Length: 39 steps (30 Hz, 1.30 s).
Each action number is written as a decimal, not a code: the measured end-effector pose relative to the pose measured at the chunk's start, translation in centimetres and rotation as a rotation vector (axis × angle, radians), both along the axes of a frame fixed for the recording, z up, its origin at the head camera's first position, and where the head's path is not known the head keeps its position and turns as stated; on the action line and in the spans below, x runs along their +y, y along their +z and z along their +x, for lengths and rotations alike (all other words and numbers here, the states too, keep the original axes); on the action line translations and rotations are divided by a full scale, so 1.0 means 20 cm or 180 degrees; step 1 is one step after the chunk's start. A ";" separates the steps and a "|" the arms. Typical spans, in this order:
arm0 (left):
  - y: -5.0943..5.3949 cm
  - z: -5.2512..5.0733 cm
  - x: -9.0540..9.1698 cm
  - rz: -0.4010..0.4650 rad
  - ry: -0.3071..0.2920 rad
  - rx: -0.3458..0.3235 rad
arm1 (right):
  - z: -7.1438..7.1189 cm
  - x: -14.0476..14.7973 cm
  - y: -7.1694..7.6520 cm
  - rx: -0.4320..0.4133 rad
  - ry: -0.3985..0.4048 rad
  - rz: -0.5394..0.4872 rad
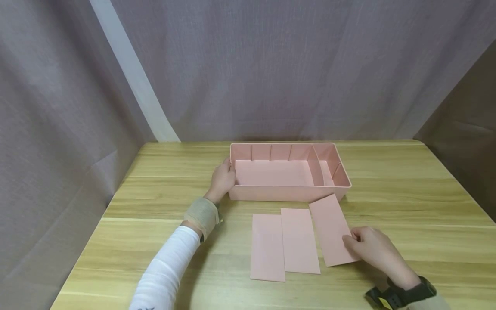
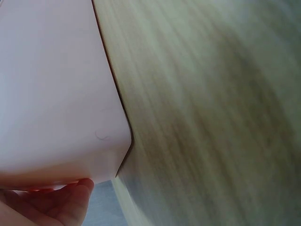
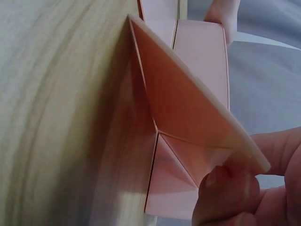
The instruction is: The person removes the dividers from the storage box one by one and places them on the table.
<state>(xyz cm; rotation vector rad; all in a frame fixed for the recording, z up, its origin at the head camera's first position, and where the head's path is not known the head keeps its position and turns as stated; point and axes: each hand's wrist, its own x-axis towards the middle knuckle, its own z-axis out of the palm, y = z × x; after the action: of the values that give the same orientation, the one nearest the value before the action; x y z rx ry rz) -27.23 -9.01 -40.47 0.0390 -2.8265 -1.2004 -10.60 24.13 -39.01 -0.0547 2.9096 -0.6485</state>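
A pink rectangular storage box (image 1: 289, 193) stands on the table, open at the top, with a crosswise divider (image 1: 315, 165) inside toward its right end. My left hand (image 1: 222, 178) grips the box's left end wall; part of its fingers is hidden in the left wrist view. Between thumb and fingers, my right hand (image 1: 373, 249) pinches a flat pink divider panel (image 1: 332, 232) by its right edge. That panel is tilted up off the table, its far end close to the box's front right corner. Two more pink panels, a left one (image 1: 267, 247) and a middle one (image 1: 300, 241), lie flat beside it.
The wooden table (image 1: 147, 241) extends on both sides of the box. Behind it hangs a grey curtain (image 1: 279, 77) with a pale strip (image 1: 131, 69) at left. Thin vertical lines mark the box's inner back wall.
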 end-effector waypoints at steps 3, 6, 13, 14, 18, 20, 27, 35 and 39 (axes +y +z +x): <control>0.00 0.00 0.00 0.0003 0.0002 0.0018 | 0.00 0.01 -0.01 -0.0070 0.0005 0.0008; 0.00 0.00 0.00 0.0006 0.0001 0.0037 | 0.00 0.01 -0.02 -0.0150 -0.0006 0.0004; 0.00 0.00 0.00 0.0019 0.0011 0.0039 | 0.01 0.02 -0.03 -0.0290 -0.0057 0.0005; 0.00 0.00 0.00 0.0025 0.0010 0.0034 | 0.01 0.02 -0.03 -0.0298 -0.0059 0.0005; 0.00 0.00 0.00 0.0051 0.0001 0.0014 | 0.01 0.03 -0.04 -0.0296 -0.0037 0.0038; 0.00 0.00 0.00 0.0046 0.0002 0.0013 | 0.01 0.04 -0.05 -0.0294 -0.0023 0.0059; -0.01 0.00 0.00 0.0014 0.0010 0.0017 | 0.00 0.06 -0.07 -0.0486 -0.0035 0.0039; 0.00 0.00 0.00 -0.0006 0.0002 -0.0023 | -0.01 0.07 -0.08 -0.0709 -0.0067 0.0021; 0.00 0.00 0.00 -0.0019 0.0007 -0.0004 | -0.01 0.07 -0.08 -0.0734 -0.0054 0.0031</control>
<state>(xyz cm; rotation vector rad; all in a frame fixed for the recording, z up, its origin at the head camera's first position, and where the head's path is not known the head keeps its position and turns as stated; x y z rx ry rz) -27.22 -8.99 -40.38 0.0426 -2.8303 -1.1921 -10.79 25.52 -40.56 0.0434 2.6937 -0.5999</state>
